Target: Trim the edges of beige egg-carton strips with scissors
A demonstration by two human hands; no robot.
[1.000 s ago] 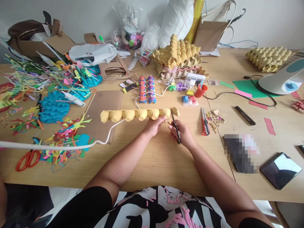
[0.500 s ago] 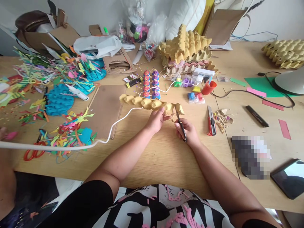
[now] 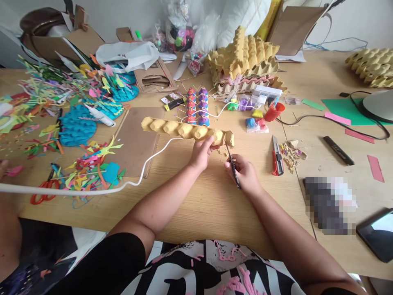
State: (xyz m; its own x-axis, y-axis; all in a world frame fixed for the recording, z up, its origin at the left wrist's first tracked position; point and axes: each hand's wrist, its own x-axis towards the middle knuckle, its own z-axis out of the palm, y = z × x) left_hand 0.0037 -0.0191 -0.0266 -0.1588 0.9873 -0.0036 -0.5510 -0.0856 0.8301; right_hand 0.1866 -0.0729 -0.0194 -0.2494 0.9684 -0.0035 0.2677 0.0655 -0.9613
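A strip cut from a yellow egg carton (image 3: 184, 130) is held level above the table, its row of cups running left to right. My left hand (image 3: 201, 155) is closed on its lower edge near the right end, thumb on top. In my right hand (image 3: 245, 175) is a pair of dark-handled scissors (image 3: 233, 170), gripped with the blades pointing up and away. The blade tips meet the strip beside its last cup on the right. Behind the strip stand two painted egg-carton rows, one red (image 3: 191, 107) and one purple (image 3: 203, 107), stuck with pins.
A white cable (image 3: 144, 166) crosses the table at left. A red utility knife (image 3: 277, 157) lies right of my hand beside shavings (image 3: 293, 153). Egg trays (image 3: 245, 57) are stacked at the back. Orange-handled scissors (image 3: 44, 192) and paper scraps lie left, near another person's hand (image 3: 3, 168).
The egg-carton strip has shifted left and turned slightly, its left end now higher. The scissors stay at its right end, their handles slightly lower and further left.
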